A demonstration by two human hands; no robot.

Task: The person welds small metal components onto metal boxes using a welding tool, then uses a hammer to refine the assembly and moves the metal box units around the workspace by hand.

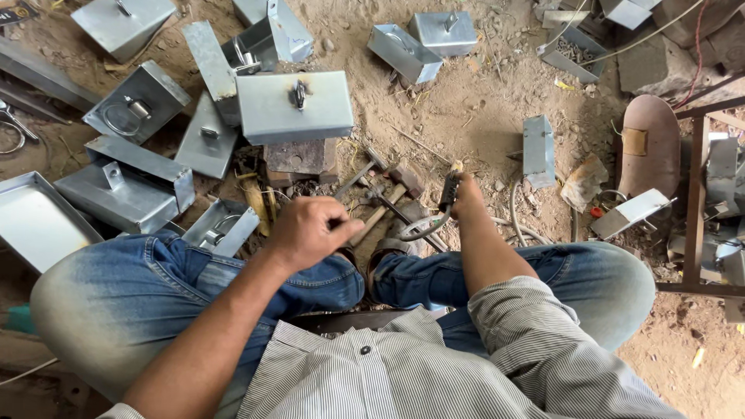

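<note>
Clamped in my right hand (468, 198) is a dark holder (448, 190), fingers wrapped shut around its handle, with a grey cable (423, 226) curling off it toward seven o'clock and over the ground between my knees. My left hand (310, 231) is curled into a loose fist above my left knee; something thin seems pinched between thumb and fingers, but I cannot tell what it is. At twelve o'clock from that hand sits a grey metal box (294, 105) with a small latch on its lid, resting on a rusty block (301, 157). Between the block and my right hand lie two hammers (378, 203), their handles crossing on the dirt at about one o'clock from my left hand.

From nine to eleven o'clock I see a scatter of more boxes and lids: a flat tray (35, 221) at nine o'clock by my knee, an open lid (124, 190) just beside it, a ring-latched piece (138, 102) at ten. Two closed boxes (423, 43) lie at twelve o'clock, well apart from the hands. A narrow upright panel (538, 151) stands at two o'clock from my right hand, with a crumpled wrapper (583, 181) near it. At three o'clock a brown sandal sole (650, 147) lies beside a rusty frame (696, 202). My jeans (140, 291) fill the lower view.
</note>
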